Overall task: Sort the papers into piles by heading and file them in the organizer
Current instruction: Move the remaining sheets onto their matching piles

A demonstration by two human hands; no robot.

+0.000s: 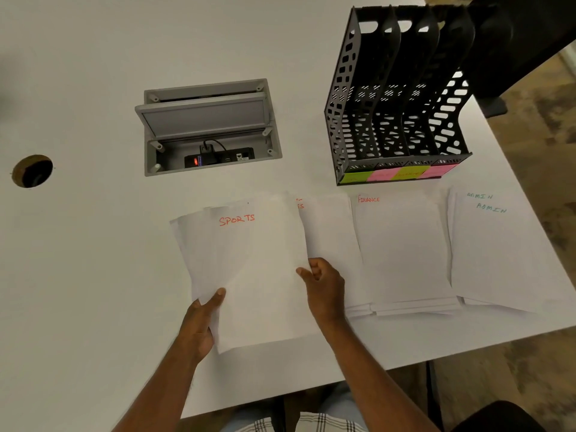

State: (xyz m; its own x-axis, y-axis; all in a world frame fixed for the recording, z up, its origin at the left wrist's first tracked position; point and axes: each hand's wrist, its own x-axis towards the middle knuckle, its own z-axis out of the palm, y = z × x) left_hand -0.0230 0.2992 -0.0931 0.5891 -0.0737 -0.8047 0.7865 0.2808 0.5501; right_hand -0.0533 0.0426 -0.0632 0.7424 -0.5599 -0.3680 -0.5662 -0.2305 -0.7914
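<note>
Head view: piles sorted; both hands (pixel 202 319) (pixel 324 288) pinch the SPORTS stack (pixel 249 269); organizer (pixel 399 98) slots empty, filing not started.

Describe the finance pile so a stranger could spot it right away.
Start at the black organizer on the right of the white table. Paper piles lie in a row before it. The finance pile lies second from the right, the only one headed FINANCE in red; its right neighbour, the admin pile, is headed in green.
</note>
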